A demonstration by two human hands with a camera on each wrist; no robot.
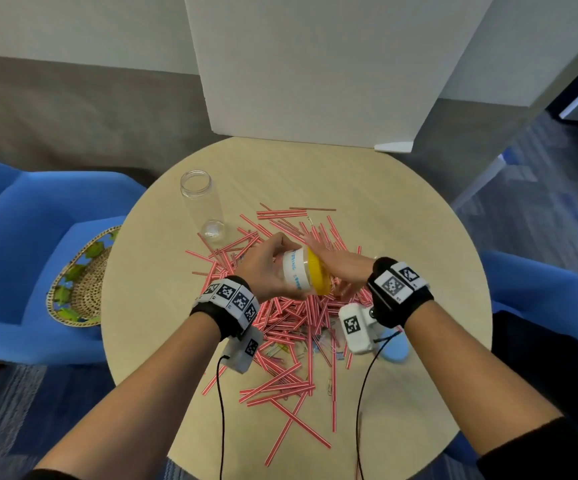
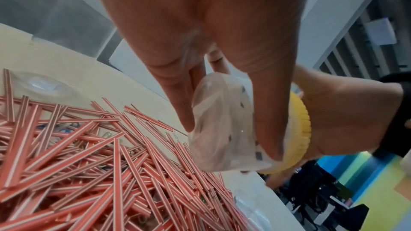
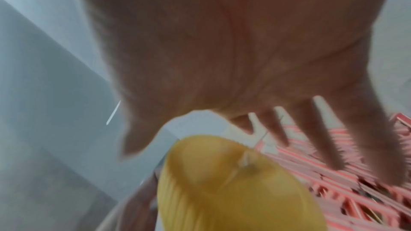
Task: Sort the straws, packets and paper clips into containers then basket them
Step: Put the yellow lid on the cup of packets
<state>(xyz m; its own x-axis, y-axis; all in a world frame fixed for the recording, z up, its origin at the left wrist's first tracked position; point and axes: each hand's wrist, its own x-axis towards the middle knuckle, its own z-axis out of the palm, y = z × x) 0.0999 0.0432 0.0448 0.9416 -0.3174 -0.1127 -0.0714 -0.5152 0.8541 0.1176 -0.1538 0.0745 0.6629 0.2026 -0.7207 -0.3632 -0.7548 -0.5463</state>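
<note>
A heap of red-and-white striped straws (image 1: 291,317) covers the middle of the round table (image 1: 401,220). Paper clips (image 1: 330,386) and small packets (image 1: 318,341) lie mixed in near its front. Above the heap my left hand (image 1: 263,268) grips a white translucent container (image 1: 294,271) turned on its side. Its yellow lid (image 1: 317,271) faces right. My right hand (image 1: 336,268) is at the lid with its fingers straight and spread, holding nothing. The left wrist view shows my fingers (image 2: 177,94) round the container (image 2: 218,129); the blurred right wrist view shows the lid (image 3: 233,191) under my palm.
A tall clear jar (image 1: 199,199) with no lid stands at the table's back left. A light blue round thing (image 1: 396,351) lies under my right wrist. A woven basket (image 1: 79,282) sits on the blue chair at the left. A white board (image 1: 315,64) stands behind the table.
</note>
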